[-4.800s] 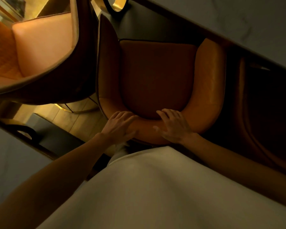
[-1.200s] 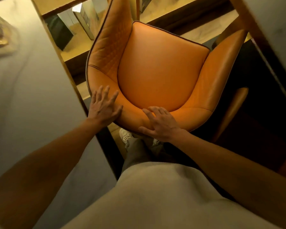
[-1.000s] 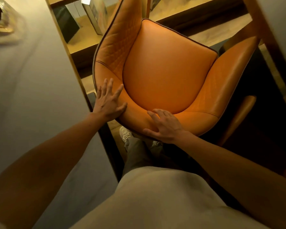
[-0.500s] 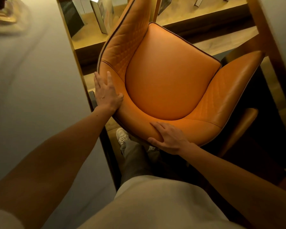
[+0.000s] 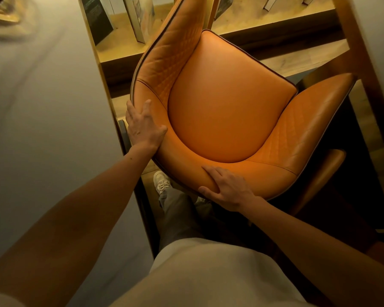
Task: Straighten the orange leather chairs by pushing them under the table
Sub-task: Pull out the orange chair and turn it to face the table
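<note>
Several books (image 5: pixel 140 18) are stood upright on a lit wooden shelf (image 5: pixel 275 14) at the top. A blurred glass object (image 5: pixel 5 16) is seen in the upper left corner. Lower down, a white laced shoe (image 5: pixel 162 181) is planted on wooden flooring (image 5: pixel 297 60), with a grey trouser leg (image 5: pixel 177 218) and a pale shirt (image 5: pixel 208 273) shown below it.

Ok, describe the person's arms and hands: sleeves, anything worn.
Both forearms are bare down to the left hand and right hand: no gloves, watch, bracelet or rings visible. A pale short sleeve edge shows at the left upper arm; the right sleeve is out of frame.
</note>
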